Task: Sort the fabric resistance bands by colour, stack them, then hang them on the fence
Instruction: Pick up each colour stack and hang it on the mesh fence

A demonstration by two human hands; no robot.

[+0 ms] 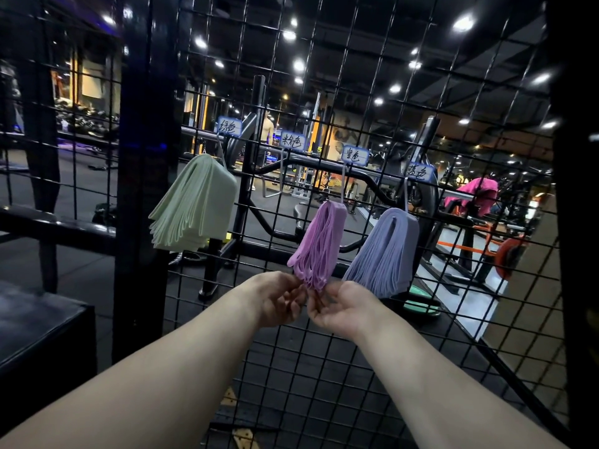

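Left grip (280,298) and right grip (340,307), fingers curled, both pinch lower loop ends of purple bands (319,241), which hang from wire hook (343,186) mid-fence (146,222). Likely step: evening loops. Tug gently downward, keep tops seated. Green bands (194,205) toward fence left edge, blue bands (385,251) just right of purple. Pink-labelled hook (275,176) bare.

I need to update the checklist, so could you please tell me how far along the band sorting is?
Done: the green bands and blue bands hang in bundles on the fence. In hand: the left hand and right hand pinch the lower ends of the purple bands, which hang from their own hook. Left: the second hook holds nothing, and no bands for it are in view.
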